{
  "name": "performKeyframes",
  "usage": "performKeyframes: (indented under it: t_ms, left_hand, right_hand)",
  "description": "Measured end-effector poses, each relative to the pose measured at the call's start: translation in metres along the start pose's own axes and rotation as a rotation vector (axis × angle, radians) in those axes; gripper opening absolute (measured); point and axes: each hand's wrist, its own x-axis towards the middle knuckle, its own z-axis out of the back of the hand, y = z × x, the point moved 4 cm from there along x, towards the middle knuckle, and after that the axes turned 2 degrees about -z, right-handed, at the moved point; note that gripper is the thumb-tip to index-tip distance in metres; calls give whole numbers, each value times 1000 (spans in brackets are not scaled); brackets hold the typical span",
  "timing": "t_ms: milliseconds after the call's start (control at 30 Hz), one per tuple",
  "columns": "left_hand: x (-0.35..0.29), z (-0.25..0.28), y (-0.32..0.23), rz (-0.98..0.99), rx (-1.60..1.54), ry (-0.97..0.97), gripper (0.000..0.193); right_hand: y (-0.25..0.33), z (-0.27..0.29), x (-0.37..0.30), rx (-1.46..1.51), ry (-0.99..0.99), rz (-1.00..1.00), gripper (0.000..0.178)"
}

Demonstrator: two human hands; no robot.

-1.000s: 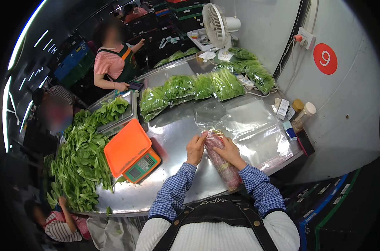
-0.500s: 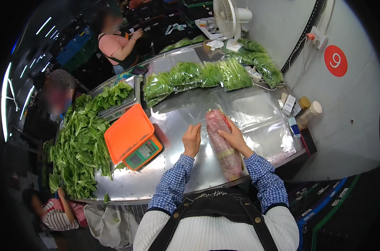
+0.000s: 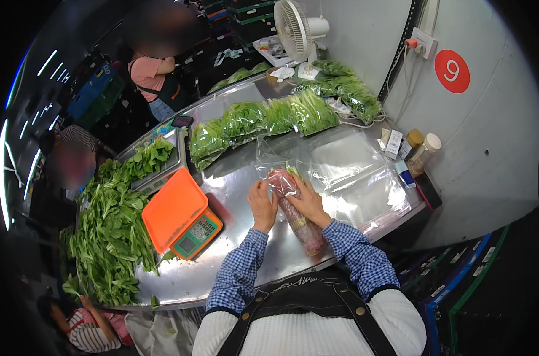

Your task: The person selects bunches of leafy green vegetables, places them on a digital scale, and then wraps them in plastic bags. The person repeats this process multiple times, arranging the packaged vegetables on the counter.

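Observation:
A long reddish wrapped bundle (image 3: 305, 230) lies slantwise on the metal table in front of me, with green leafy tips at its far end. Loose clear plastic bag film (image 3: 269, 155) stands up around that far end. My right hand (image 3: 310, 203) rests over the upper part of the bundle, fingers curved around its right side. Close by on the left, my left hand (image 3: 262, 206) has bent fingers at the film beside the bundle's far end; its fingertips partly blend with the film.
An orange scale (image 3: 183, 213) stands left of my hands, beside heaped leafy greens (image 3: 112, 231). Bagged greens (image 3: 260, 121) line the back. Flat clear bags (image 3: 364, 178) lie right, near jars (image 3: 425, 151). A fan (image 3: 296, 29) stands behind. Other people are on the left.
The bundle's far end has shifted left, between my hands, and its green tips now show more. My right hand has moved over its top. My left hand's fingers have come to the film beside it.

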Motion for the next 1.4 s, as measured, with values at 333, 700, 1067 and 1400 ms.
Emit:
performKeyframes:
  t_ms: [333, 700, 1067, 1400]
  left_hand:
    - [-147, -99, 4, 688, -751, 826, 23]
    - [-124, 2, 21, 882, -341, 790, 37]
    - [-22, 4, -17, 195, -110, 417, 30]
    - [3, -29, -60, 119, -147, 571, 12]
  right_hand:
    - [-30, -35, 18, -320, 34, 57, 71]
    - [3, -68, 19, -328, 142, 160, 62]
    - [1, -70, 5, -361, 144, 305, 57]
    - [43, -55, 9, 1710, 481, -76, 61]
